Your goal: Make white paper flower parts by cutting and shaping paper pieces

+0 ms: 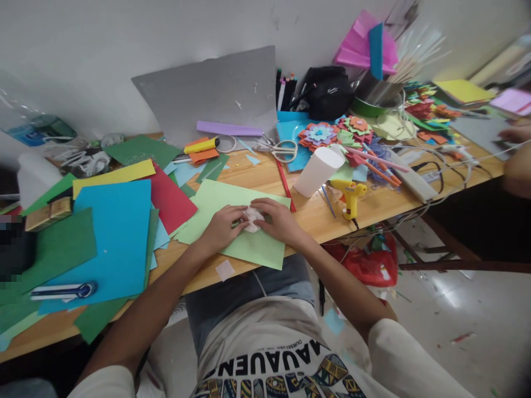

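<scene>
Pale wall (83, 33) is rising behind a wooden worktop (311, 222), which is running across the head camera's view and carrying many craft supplies. At the centre, a light green sheet (253, 251) is lying flat near the front edge. Above it, a person's left hand (224, 224) and right hand (280, 218) are meeting, fingers curling in narrowly, their fingertips holding a small whitish crumpled piece (253, 219) from both sides; its material is too small to make out. A pale pink square (224, 270) is lying just in front of the sheet.

To the left, a red sheet (170, 199) and a large blue sheet (114, 232) are lying among green ones. Behind the hands, a yellow utility knife (201, 145) and white-handled scissors (284, 150) are resting before a leaning grey board (215, 94). To the right, a white cylinder (317, 172) is standing tilted near a yellow glue gun (351, 196), with layered paper flowers (318, 135) lying behind. At the far right edge, another person's blurred hand (514, 134) is showing.
</scene>
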`<action>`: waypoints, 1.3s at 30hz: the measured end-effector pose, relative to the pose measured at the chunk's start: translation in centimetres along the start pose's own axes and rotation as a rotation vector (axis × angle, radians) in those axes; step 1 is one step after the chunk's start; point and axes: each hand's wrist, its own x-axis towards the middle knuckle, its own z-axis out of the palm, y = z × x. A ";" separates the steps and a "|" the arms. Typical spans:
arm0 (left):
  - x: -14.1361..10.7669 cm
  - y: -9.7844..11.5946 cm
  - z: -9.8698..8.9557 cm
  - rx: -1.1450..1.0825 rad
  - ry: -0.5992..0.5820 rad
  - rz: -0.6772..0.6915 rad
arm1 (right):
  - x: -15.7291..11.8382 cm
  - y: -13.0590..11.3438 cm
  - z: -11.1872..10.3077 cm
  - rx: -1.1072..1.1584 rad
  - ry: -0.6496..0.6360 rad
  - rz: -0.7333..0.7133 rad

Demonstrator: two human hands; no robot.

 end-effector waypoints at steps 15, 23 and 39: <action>0.1 -0.6 0.4 0.153 -0.050 0.106 | -0.8 1.2 1.5 -0.060 0.067 -0.126; 0.3 -0.8 0.2 0.167 -0.069 0.205 | -0.5 0.1 0.5 -0.098 -0.005 0.023; 0.0 -0.8 1.1 -0.074 -0.005 -0.033 | -0.3 -1.1 -0.1 -0.215 -0.093 -0.093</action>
